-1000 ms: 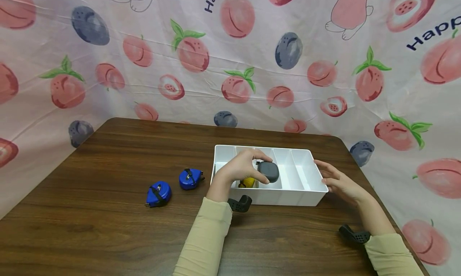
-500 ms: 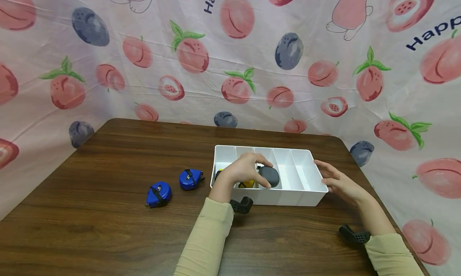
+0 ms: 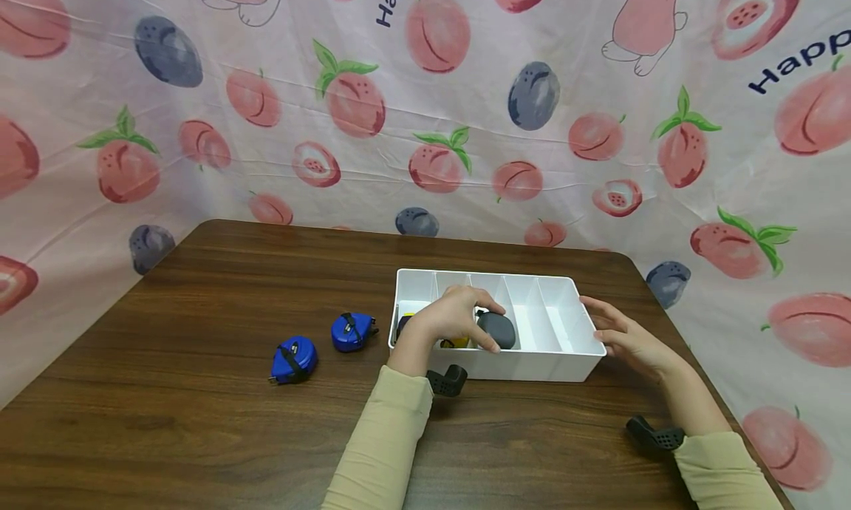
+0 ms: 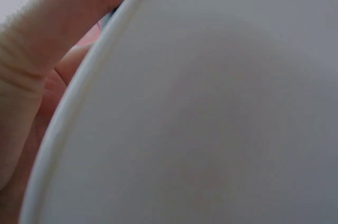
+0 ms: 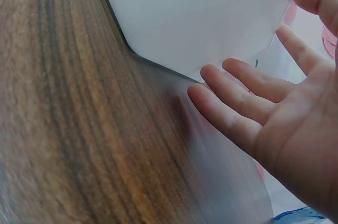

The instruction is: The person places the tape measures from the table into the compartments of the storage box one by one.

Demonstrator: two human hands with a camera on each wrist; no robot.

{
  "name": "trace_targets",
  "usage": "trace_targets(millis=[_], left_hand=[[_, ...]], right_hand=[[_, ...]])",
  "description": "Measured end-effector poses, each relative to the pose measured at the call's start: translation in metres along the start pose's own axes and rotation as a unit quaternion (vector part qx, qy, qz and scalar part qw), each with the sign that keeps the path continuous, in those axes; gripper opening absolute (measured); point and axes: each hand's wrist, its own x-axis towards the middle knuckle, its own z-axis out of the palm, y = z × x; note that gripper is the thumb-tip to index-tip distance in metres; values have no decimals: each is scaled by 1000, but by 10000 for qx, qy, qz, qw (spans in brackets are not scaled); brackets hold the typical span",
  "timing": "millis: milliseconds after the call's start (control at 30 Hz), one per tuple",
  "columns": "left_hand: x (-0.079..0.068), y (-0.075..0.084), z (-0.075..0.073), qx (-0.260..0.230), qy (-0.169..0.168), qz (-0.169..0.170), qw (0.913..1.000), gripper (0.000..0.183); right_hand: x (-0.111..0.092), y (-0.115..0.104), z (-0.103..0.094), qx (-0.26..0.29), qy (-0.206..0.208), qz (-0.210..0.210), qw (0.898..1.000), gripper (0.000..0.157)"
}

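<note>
A white compartment box [image 3: 532, 364] lies lengthwise on the table. My left hand [image 3: 452, 316] reaches over its front wall and pinches a dark grey rounded case [image 3: 497, 330] between thumb and fingers, low in a middle compartment. In the left wrist view the box's white wall [image 4: 211, 102] fills most of the picture, hiding the case; part of the left hand [image 4: 58, 28] shows behind the rim. My right hand [image 3: 628, 338] is at the box's right end, fingertips against the wall. In the right wrist view, the right hand's fingers [image 5: 237, 100] are spread and nearly straight.
Two blue teardrop-shaped cases with black straps, one nearer [image 3: 293, 359] and one farther [image 3: 352, 331], lie left of the box. A yellow item [image 3: 455, 343] and a black-and-yellow item [image 3: 402, 323] sit in the left compartments. A fruit-print curtain [image 3: 372, 162] hangs behind the table [image 3: 199, 421].
My left hand has lowered the dark grey case from above the box down into a middle compartment. The right hand keeps its place at the box's end.
</note>
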Motion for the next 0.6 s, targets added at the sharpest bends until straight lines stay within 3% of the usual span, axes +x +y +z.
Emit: trace_targets(millis=[367,600], left_hand=[[0,1,0,71,-85,-40,9999,59],[-2,1,-1,47,-218,127,9997,54]], right_hand=[[0,1,0,23,-43,-30,10000,58],[0,0,0,-18,-28,28,10000,59]])
